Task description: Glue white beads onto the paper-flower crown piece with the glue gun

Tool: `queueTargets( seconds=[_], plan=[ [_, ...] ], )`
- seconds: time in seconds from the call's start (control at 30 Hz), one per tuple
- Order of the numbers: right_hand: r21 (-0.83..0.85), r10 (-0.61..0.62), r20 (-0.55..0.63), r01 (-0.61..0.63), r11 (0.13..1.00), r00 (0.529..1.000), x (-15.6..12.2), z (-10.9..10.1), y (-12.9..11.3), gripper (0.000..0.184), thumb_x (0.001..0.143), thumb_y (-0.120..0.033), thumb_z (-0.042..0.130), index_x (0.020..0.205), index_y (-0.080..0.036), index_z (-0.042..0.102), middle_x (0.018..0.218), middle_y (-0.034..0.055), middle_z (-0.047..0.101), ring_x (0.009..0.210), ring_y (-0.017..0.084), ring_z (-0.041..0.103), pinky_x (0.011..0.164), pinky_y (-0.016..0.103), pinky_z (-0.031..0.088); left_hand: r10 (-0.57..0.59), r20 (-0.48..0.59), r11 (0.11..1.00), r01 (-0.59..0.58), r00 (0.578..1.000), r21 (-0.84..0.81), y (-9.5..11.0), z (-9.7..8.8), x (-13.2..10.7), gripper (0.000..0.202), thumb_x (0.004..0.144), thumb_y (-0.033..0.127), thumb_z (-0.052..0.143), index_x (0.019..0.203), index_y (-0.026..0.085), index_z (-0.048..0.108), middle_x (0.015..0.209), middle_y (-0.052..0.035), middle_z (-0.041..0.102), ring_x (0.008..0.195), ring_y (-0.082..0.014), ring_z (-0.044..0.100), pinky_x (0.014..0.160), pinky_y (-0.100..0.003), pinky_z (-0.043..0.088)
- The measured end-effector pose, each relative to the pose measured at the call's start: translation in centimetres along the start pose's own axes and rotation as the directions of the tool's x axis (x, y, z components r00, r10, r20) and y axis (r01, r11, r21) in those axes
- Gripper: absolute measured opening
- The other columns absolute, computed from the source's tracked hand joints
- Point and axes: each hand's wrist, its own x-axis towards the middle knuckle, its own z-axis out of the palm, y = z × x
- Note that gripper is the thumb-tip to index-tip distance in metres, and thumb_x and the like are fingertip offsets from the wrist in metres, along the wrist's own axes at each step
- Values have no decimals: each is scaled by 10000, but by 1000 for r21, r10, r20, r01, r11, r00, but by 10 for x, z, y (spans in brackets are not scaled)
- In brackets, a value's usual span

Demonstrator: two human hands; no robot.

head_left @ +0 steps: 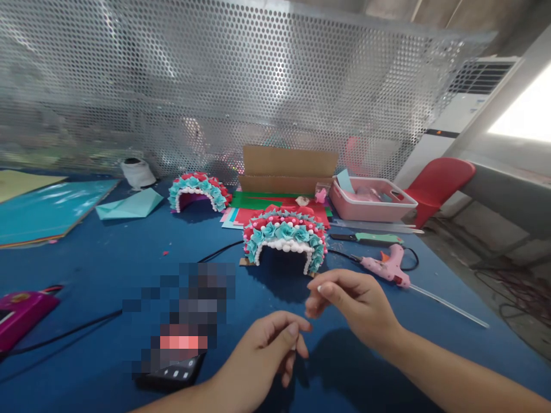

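My left hand (271, 355) is low in the middle of the view, thumb against its curled fingers. Whatever it may hold is too small to make out. Beside it, my right hand (355, 304) is closed in a pinch. A tiny white spot shows at its thumb tip, and I cannot tell if that is a bead or the nail. Just beyond both hands stands an arch (284, 231) covered in turquoise and red paper flowers, with white beads along its inner edge. Neither hand visibly grips the arch. To the right, a pink glue gun (390, 267) lies with a clear glue stick (447, 305) in its back.
A second flowered arch (200, 192) stands farther back. A pink basket (374, 201), a cardboard box (288, 169), coloured paper sheets and a green-handled cutter (379, 238) lie behind. On the left are a partly blurred phone (172, 370), a magenta device (26, 312) and a black cable (73, 330).
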Motion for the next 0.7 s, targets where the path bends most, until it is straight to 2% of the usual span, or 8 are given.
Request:
queueTargets(
  seconds=[0.1,0.2,0.27,0.37,0.43,0.53,0.63,0.7],
  plan=[
    [-54,31,2,-30,998,1000,0,1,-1,170,702,-300,780,711,-180,660,630,1,694,592,120,674,575,220,552,-11,8,1000,11,1000,-25,0,0,1,329,819,443,585,942,137,592,709,7,572,503,-49,427,488,-202,374],
    [-164,-61,8,62,985,998,2,-1,-6,128,788,-317,703,807,-191,688,770,40,739,690,131,686,629,241,562,-38,0,998,38,999,-44,2,2,0,246,790,361,578,897,140,587,640,27,528,489,-54,413,490,-207,354],
    [-217,-122,32,126,968,992,5,-6,-14,189,844,-362,635,852,-186,701,759,57,745,670,143,685,620,270,568,-61,-2,996,61,998,-71,8,2,-3,192,751,310,556,836,142,588,587,36,483,481,-63,410,486,-212,341],
    [-279,-220,-31,203,939,975,13,-16,-34,141,774,-340,719,774,-201,696,698,34,730,640,152,684,608,277,574,-64,-18,996,63,998,-65,26,2,-11,154,732,299,531,764,156,578,520,51,411,447,-70,369,471,-223,317],
    [-349,-315,-96,265,899,944,21,-24,-48,97,726,-274,767,760,-223,692,750,20,733,691,153,689,647,272,581,8,-66,1000,-10,998,-30,46,-1,-16,132,756,278,525,785,165,587,471,64,370,437,-68,330,480,-220,304],
    [-444,-425,-81,349,825,902,38,-34,-67,67,803,-269,696,864,-250,716,835,16,737,769,151,692,718,286,584,198,-69,976,-190,978,103,83,-10,-15,131,800,219,485,754,170,598,383,80,281,405,-67,240,482,-223,308],
    [-493,-438,-59,355,794,897,63,-44,-76,153,855,-343,625,861,-234,733,788,27,729,732,156,686,709,314,582,362,-81,920,-341,929,194,122,-22,1,140,824,161,453,777,178,583,339,77,296,377,-82,268,455,-230,297],
    [-513,-430,-54,345,786,901,83,-49,-77,144,795,-354,689,803,-217,733,764,29,723,719,164,680,707,321,575,432,-103,880,-392,896,269,144,-30,19,134,838,126,446,831,173,572,352,81,320,378,-81,279,460,-232,310]
  ],
)
